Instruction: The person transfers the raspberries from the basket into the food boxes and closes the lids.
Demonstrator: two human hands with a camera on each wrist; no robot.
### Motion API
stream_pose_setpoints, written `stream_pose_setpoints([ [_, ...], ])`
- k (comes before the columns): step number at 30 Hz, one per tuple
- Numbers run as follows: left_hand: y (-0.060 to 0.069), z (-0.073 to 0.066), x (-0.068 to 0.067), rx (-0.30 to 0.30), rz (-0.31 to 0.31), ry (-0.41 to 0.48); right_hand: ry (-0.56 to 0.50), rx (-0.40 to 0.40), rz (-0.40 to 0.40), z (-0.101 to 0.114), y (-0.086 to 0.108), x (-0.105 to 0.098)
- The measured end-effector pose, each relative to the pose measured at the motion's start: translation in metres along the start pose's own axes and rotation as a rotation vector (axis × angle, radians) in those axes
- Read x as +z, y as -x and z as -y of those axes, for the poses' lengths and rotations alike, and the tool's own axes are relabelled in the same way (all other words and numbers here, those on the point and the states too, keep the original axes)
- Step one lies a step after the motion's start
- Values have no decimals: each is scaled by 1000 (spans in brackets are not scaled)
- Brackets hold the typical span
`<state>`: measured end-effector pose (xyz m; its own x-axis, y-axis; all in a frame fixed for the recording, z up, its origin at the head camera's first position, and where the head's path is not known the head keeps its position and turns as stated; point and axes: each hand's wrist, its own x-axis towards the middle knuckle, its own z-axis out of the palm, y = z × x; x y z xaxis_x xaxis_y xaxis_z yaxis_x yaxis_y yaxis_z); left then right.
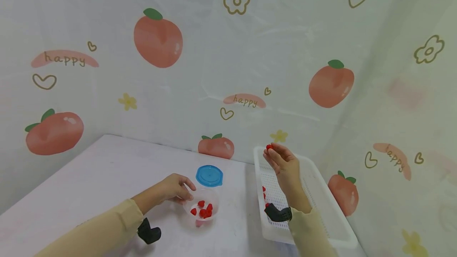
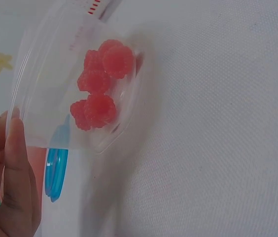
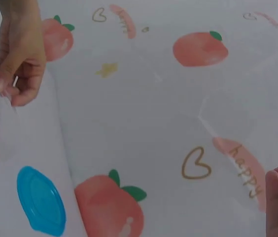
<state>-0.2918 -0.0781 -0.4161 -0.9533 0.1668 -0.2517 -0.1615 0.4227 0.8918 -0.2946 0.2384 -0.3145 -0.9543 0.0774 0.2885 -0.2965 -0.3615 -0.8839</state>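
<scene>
The right hand (image 1: 285, 165) is up over the basket, nearly closed, thumb and fingertips pinching one red berry (image 1: 269, 146). I'd guess the light fingertip grip is because the berry is small and looks easily squashed. The left hand (image 1: 175, 188) has its thumb and fingers closed on the near-left rim of the clear bowl (image 2: 55, 89), probably to steady something so light.

The held berry sits right at the right fingertips, well apart from the bowl, which stands over to that hand's left. Loose berries (image 1: 202, 213) lie inside the bowl, just beside the left hand; a few others (image 1: 264, 188) show along the left side of the white basket (image 1: 276, 234). Just beyond the bowl lies the blue lid (image 1: 209, 175), perhaps put there to leave the bowl's mouth free.
</scene>
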Motion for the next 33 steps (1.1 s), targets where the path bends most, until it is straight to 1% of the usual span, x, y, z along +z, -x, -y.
stream_pose_setpoints([
  [7,3,-1,0,12,-1,-3,10,16,-5,-8,16,23],
  [12,4,-2,1,12,-10,-12,33,24,36,-17,28,34],
  [17,2,0,0,6,-2,3,114,43,97,-30,40,41],
  [24,0,1,0,2,0,9,256,112,169,-49,57,50],
  [28,1,2,0,11,4,2,344,158,199,-62,67,51],
  [33,1,2,0,14,6,-3,407,199,234,-83,77,50],
])
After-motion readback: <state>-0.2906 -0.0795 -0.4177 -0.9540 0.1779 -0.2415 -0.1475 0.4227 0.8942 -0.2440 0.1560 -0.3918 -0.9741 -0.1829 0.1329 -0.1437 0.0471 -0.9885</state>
